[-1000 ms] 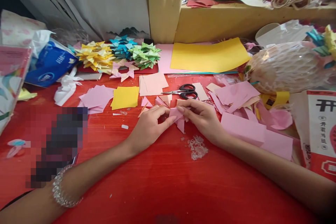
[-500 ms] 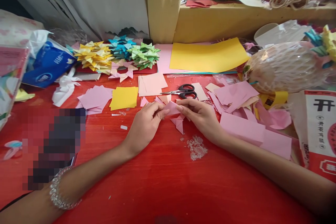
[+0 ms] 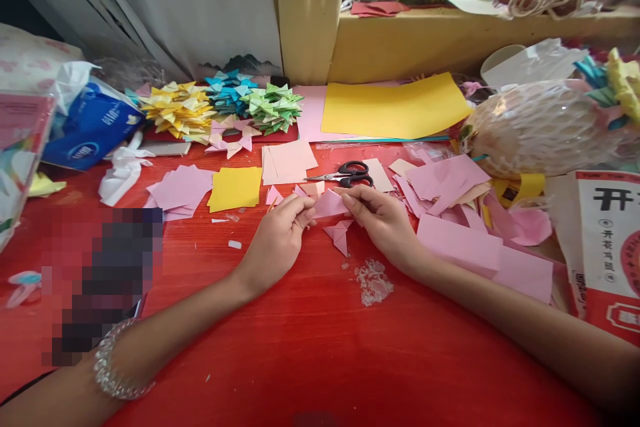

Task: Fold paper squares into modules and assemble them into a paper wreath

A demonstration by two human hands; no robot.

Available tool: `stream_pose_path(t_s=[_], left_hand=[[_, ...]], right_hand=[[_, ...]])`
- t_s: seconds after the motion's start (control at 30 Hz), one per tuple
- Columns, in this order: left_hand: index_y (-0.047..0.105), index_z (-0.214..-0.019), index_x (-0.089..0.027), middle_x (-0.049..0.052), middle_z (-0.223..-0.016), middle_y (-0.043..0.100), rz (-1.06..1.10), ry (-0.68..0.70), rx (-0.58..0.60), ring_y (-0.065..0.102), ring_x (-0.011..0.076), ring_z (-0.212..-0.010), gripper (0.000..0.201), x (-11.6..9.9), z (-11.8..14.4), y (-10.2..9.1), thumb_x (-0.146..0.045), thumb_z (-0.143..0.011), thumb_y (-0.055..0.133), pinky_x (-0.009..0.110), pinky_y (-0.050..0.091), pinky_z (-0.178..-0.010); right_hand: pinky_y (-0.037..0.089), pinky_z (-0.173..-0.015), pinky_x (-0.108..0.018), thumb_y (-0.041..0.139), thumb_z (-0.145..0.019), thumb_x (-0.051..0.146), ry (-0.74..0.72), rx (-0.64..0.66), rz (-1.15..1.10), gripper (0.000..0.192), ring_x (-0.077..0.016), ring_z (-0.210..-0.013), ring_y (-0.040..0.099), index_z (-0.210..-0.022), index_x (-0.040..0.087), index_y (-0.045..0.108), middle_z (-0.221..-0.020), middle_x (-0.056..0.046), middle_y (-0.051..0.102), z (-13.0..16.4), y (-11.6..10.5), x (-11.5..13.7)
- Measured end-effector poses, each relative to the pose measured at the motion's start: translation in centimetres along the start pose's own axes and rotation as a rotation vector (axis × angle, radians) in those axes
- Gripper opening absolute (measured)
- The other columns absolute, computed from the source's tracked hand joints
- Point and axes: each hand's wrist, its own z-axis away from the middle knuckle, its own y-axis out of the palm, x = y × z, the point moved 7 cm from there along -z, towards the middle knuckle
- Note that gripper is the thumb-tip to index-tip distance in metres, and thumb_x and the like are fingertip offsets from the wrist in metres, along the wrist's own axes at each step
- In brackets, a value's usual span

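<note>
Two hands share one small pink paper piece (image 3: 330,203), raised just above the red table (image 3: 310,333) in front of the scissors (image 3: 350,174). Left hand (image 3: 277,237) and right hand (image 3: 383,220) pinch opposite edges; which crease is forming is seemingly hidden. Fingertips should stay close to the fold line, with the folded pink unit (image 3: 340,235) beneath left undisturbed.

Head view: left hand (image 3: 276,240) & right hand (image 3: 383,221) pinch small folded pink paper piece (image 3: 329,204) above red tabletop (image 3: 310,340); black-handled scissors (image 3: 350,175) just behind; folded pink paper star (image 3: 339,235) below.
</note>
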Motion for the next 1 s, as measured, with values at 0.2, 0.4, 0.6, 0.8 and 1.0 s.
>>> stream_pose_path(t_s=[0.2, 0.4, 0.6, 0.8, 1.0], left_hand=[[0.06, -0.099, -0.022, 0.0, -0.082, 0.062, 0.095, -0.067, -0.097, 0.057, 0.0138, -0.079, 0.024, 0.3, 0.0, -0.7, -0.037, -0.09, 0.043, 0.025, 0.044, -0.074], [0.062, -0.096, -0.022, 0.0, -0.089, 0.065, 0.109, -0.043, -0.076, 0.059, 0.0136, -0.08, 0.021, 0.1, 0.0, -0.4, -0.037, -0.083, 0.055, 0.024, 0.046, -0.072], [0.061, -0.092, -0.021, 0.002, -0.093, 0.065, 0.107, -0.035, -0.026, 0.058, 0.0154, -0.087, 0.017, -0.1, 0.1, -0.1, -0.034, -0.084, 0.054, 0.026, 0.046, -0.077], [0.061, -0.095, -0.023, 0.0, -0.096, 0.065, 0.16, 0.001, -0.057, 0.06, 0.0137, -0.089, 0.012, -0.3, 0.0, -0.3, -0.026, -0.085, 0.054, 0.025, 0.047, -0.081], [0.064, -0.093, -0.023, 0.0, -0.1, 0.066, 0.189, 0.004, -0.045, 0.061, 0.0143, -0.09, 0.014, -0.4, 0.1, -0.3, -0.021, -0.085, 0.052, 0.026, 0.049, -0.082]], right_hand=[[0.034, -0.055, -0.022, 0.048, -0.089, 0.027, 0.012, -0.011, 0.012, 0.019, -0.0083, -0.058, 0.04, -0.077, 0.015, 0.057, -0.065, 0.002, 0.047, 0.0, -0.2, 0.1], [0.038, -0.051, -0.021, 0.053, -0.087, 0.029, 0.004, 0.085, -0.052, 0.017, -0.0073, -0.052, 0.045, -0.083, 0.016, 0.061, -0.059, 0.004, 0.05, 0.1, 0.6, 0.5], [0.041, -0.048, -0.02, 0.054, -0.086, 0.027, -0.023, 0.158, -0.143, 0.013, -0.0067, -0.049, 0.05, -0.083, 0.017, 0.061, -0.061, 0.003, 0.053, 0.3, 1.1, 0.9], [0.047, -0.051, -0.021, 0.056, -0.085, 0.027, 0.06, 0.135, -0.253, 0.011, -0.0082, -0.051, 0.055, -0.089, 0.017, 0.06, -0.063, 0.003, 0.057, 0.2, 1.0, 0.3], [0.051, -0.059, -0.022, 0.057, -0.084, 0.024, 0.067, 0.086, -0.368, 0.009, -0.0081, -0.059, 0.06, -0.091, 0.019, 0.06, -0.079, 0.001, 0.061, 0.0, 0.7, -0.2]])
